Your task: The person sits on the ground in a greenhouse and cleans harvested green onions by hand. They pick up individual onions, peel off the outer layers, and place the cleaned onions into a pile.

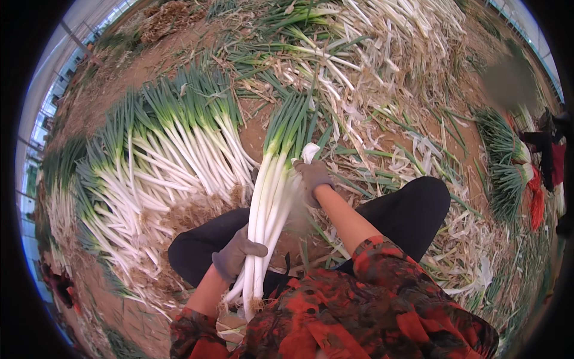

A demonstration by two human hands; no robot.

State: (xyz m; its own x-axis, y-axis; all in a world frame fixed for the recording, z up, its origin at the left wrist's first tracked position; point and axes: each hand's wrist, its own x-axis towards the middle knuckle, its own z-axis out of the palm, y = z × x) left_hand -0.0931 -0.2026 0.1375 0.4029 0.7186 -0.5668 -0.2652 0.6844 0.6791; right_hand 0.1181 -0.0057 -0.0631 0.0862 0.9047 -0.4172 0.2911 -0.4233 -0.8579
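Note:
A bundle of long green onions (269, 193) lies slantwise across my lap, roots towards me and green leaves pointing away. My left hand (240, 253), in a grey work glove, is closed round the white stalks above the roots. My right hand (312, 179), gloved too, is at the right side of the bundle where white turns green; its fingers are closed on a pale strip of outer leaf (310, 152). Close by on the left, a large heap of green onions (179, 148) with white stalks and brown roots rests on the soil.
A pile of onions with dry leaves (403, 36) lies ahead on the right. Peeled husks and leaf scraps (466, 251) cover soil at the right. Tied onion bundles (506, 179) lie near red twine (536, 202), beside a partly visible person (549, 150) at the right edge.

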